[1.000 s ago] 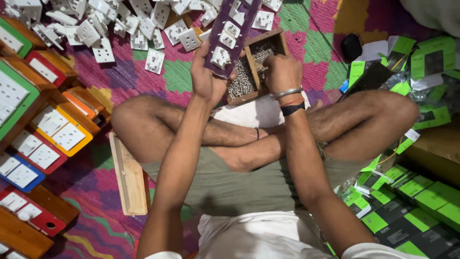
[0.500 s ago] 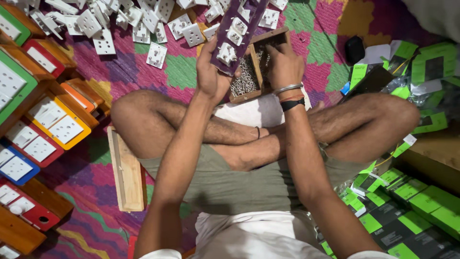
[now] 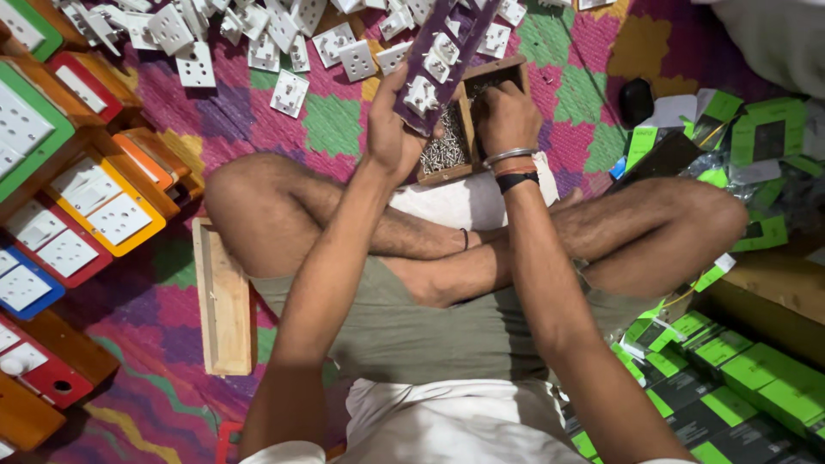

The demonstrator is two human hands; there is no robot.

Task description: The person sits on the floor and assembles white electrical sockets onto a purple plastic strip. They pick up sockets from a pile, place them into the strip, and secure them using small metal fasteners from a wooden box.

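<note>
A patterned woven mat (image 3: 344, 120) is spread under a cross-legged person. At its centre, before the knees, a wooden box of screws (image 3: 454, 146) is set. Over the box a purple switch panel (image 3: 443, 51) is gripped by the left hand (image 3: 391, 129). The right hand (image 3: 505, 116) is dipped into the box, fingers curled; whether a screw is pinched cannot be told. White sockets (image 3: 284, 39) are scattered beyond the box.

A patterned woven mat (image 3: 339, 120) covers the floor. Beyond the fingers lie scattered white switch plates (image 3: 288, 90); a wooden screw box (image 3: 468, 129) sits under them. Coloured switch boards (image 3: 94, 206) and green boxes (image 3: 748, 378) flank the sides.
</note>
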